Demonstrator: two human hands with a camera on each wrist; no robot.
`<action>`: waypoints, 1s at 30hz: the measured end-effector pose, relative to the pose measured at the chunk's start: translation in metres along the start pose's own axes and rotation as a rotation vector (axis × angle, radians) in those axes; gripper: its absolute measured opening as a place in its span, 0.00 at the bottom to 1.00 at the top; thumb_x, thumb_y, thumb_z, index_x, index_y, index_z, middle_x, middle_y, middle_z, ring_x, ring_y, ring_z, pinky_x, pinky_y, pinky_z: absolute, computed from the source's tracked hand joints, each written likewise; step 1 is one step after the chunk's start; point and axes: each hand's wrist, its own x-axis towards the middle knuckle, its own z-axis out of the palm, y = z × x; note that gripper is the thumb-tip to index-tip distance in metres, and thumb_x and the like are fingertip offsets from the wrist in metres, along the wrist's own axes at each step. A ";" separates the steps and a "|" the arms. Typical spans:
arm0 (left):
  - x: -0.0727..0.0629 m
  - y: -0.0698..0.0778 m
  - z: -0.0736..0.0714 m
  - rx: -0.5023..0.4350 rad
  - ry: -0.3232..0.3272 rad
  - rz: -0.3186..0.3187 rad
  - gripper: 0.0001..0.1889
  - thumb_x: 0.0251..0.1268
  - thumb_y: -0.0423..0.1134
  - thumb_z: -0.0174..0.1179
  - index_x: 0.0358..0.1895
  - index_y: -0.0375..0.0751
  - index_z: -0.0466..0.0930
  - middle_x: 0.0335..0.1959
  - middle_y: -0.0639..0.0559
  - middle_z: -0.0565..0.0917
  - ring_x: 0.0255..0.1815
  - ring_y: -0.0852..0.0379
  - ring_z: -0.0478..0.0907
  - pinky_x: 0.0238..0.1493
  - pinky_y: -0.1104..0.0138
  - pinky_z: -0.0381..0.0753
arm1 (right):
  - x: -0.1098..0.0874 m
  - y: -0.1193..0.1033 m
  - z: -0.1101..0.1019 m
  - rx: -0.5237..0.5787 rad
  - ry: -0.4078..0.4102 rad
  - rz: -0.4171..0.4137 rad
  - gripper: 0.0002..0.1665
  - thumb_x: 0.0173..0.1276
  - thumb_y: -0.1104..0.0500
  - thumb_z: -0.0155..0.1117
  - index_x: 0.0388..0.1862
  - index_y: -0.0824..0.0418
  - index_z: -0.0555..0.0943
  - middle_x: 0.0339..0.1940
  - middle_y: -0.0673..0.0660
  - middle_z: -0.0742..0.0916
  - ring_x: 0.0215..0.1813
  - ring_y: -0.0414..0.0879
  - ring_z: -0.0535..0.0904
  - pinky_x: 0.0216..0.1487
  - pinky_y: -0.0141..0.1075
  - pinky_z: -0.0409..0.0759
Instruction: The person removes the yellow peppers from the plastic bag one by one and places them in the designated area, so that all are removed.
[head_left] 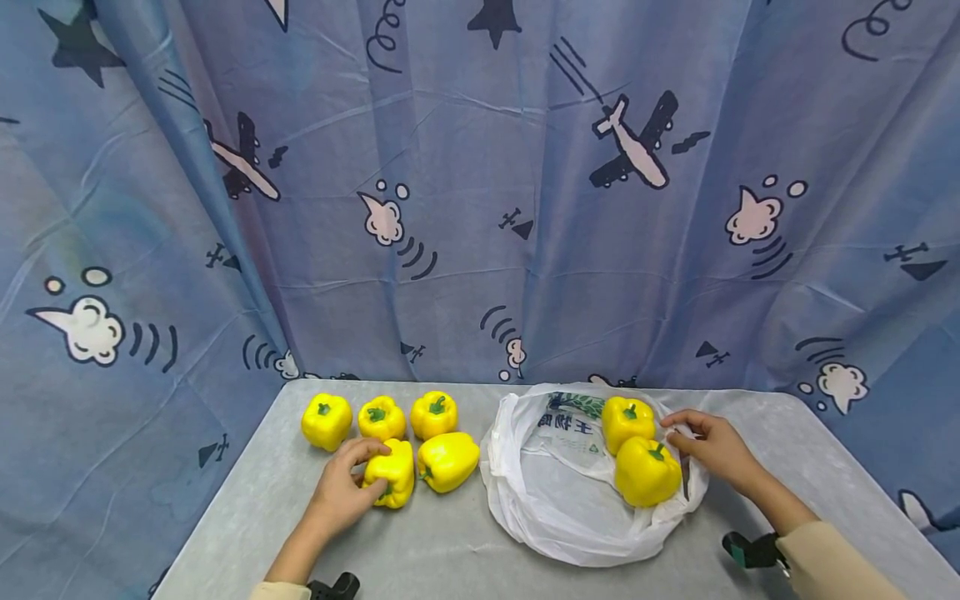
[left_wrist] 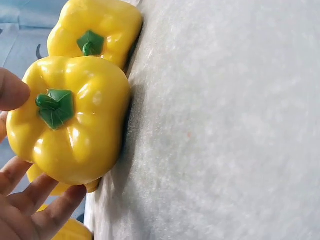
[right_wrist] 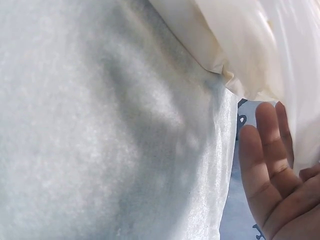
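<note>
My left hand holds a yellow bell pepper at the front of a group on the left. In the left wrist view, the thumb lies by the green stem of this pepper and the other fingers curve along its far side. My right hand pinches the right rim of a white plastic bag, its fingertips partly hidden by the bag. The bag lies spread open, with two yellow bell peppers at its right side. In the right wrist view, bag film passes between thumb and fingers.
Several other yellow bell peppers stand or lie beside and behind the held one. A grey cloth covers the table. Behind its back edge hangs a blue curtain printed with planes and stars.
</note>
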 end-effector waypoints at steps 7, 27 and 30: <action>0.002 0.006 -0.004 0.034 -0.001 -0.002 0.19 0.51 0.29 0.67 0.47 0.48 0.81 0.55 0.46 0.77 0.54 0.47 0.77 0.46 0.59 0.83 | 0.000 -0.002 -0.001 0.004 0.003 -0.004 0.20 0.70 0.52 0.60 0.54 0.64 0.79 0.45 0.62 0.85 0.33 0.43 0.76 0.52 0.56 0.76; 0.008 0.063 -0.001 0.123 0.075 0.247 0.25 0.48 0.39 0.72 0.54 0.50 0.79 0.55 0.53 0.80 0.58 0.52 0.76 0.57 0.51 0.78 | 0.001 -0.002 -0.003 0.020 0.001 -0.007 0.20 0.70 0.53 0.61 0.54 0.64 0.79 0.41 0.60 0.84 0.30 0.43 0.76 0.35 0.33 0.76; 0.010 0.071 0.003 0.111 0.063 0.291 0.25 0.49 0.40 0.71 0.55 0.51 0.78 0.56 0.51 0.79 0.55 0.52 0.78 0.54 0.52 0.79 | 0.000 -0.002 -0.003 0.037 0.001 -0.007 0.20 0.69 0.53 0.61 0.54 0.65 0.79 0.45 0.63 0.83 0.30 0.43 0.77 0.32 0.30 0.76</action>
